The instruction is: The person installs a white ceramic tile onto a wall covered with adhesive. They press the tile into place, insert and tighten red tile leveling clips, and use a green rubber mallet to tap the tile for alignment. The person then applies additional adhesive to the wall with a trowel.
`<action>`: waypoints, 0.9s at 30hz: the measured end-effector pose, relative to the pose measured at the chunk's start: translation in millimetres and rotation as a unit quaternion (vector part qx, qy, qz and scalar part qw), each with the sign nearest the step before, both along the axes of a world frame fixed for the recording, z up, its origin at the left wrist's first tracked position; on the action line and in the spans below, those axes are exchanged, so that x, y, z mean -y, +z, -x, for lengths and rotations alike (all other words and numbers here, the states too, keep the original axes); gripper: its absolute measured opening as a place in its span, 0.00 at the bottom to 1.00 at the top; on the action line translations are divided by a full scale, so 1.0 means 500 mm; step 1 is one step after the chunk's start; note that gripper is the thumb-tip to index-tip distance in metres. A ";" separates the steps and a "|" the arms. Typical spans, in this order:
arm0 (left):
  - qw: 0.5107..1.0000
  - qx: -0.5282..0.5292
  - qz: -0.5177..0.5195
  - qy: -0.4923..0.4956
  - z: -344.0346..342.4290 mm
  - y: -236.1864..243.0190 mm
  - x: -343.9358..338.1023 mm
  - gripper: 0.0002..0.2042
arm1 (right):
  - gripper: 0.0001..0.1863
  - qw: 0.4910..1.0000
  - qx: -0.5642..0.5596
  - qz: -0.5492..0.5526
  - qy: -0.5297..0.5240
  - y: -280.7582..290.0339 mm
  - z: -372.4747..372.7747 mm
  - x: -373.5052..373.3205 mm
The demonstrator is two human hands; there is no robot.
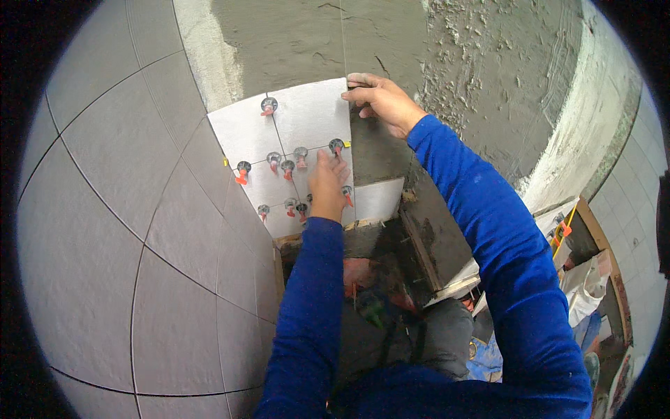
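Note:
White wall tiles [312,110] stand in a small grid in front of me, with round grey tile levelling clips with red tabs [287,167] along their joints. My left hand [328,187] lies against the tiles at the right side, fingers stretched upward and slightly blurred, just below one levelling clip [336,146]. Another clip sits beside its wrist. At the upper right tile's outer edge is my right hand [387,103], its fingers apart and the fingertips touching the edge near the top corner. A thin string [343,42] runs down the wall to that corner.
Large grey tiles [188,209] cover the wall at left. Wet grey mortar [300,42] coats the wall above and to the right. Lower right of the tiles are a white tile piece [379,199] and a dark ledge [436,237]. A pale bag [585,286] lies far right.

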State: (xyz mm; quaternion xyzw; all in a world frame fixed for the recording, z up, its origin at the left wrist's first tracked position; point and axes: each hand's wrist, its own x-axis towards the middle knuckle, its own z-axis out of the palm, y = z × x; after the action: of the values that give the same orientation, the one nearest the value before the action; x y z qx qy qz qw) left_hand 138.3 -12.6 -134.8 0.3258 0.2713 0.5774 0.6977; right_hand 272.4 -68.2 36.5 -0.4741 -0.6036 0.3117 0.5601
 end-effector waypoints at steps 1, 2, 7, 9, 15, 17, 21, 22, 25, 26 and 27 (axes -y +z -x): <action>1.000 0.001 0.008 0.001 -0.001 0.006 -0.004 0.35 | 0.34 1.000 -0.006 -0.001 0.006 0.000 0.001 0.000; 1.000 0.000 0.016 0.000 -0.001 0.010 -0.006 0.35 | 0.34 1.000 -0.013 -0.002 0.011 -0.001 0.003 0.001; 1.000 -0.001 0.002 -0.003 0.008 0.015 -0.014 0.35 | 0.32 0.999 -0.034 -0.017 0.008 -0.013 -0.002 -0.010; 1.000 -0.023 0.003 -0.009 0.008 0.015 -0.019 0.35 | 0.31 0.999 -0.035 -0.026 -0.003 -0.022 -0.014 -0.024; 0.995 -0.089 0.023 -0.027 0.018 0.023 -0.040 0.34 | 0.25 0.986 0.022 -0.125 -0.110 -0.165 -0.038 -0.036; 0.994 -0.100 0.016 -0.027 0.020 0.025 -0.040 0.34 | 0.23 0.981 0.038 -0.080 -0.170 -0.232 -0.017 -0.033; 0.996 -0.085 0.036 -0.011 0.017 0.029 -0.032 0.33 | 0.25 0.959 0.084 -0.161 -0.216 -0.278 0.013 -0.037; 0.996 -0.085 0.028 -0.014 0.017 0.029 -0.030 0.34 | 0.26 0.951 0.089 -0.185 -0.230 -0.266 0.017 -0.044; 0.997 -0.070 0.027 -0.030 0.022 0.027 -0.028 0.35 | 0.26 0.919 0.112 -0.273 -0.262 -0.192 0.012 -0.073; 0.996 -0.069 0.033 -0.038 0.023 0.027 -0.032 0.36 | 0.24 0.906 0.132 -0.303 -0.265 -0.166 0.008 -0.081; 0.996 -0.065 0.034 -0.048 0.026 0.025 -0.035 0.36 | 0.24 0.912 0.136 -0.297 -0.247 -0.146 0.003 -0.084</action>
State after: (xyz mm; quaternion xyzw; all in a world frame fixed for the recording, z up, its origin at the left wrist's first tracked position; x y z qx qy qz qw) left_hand 125.5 5.1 -122.2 0.3513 0.3200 0.5114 0.7161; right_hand 270.8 -26.1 -36.5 -0.4575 -0.6021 -0.0982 0.6470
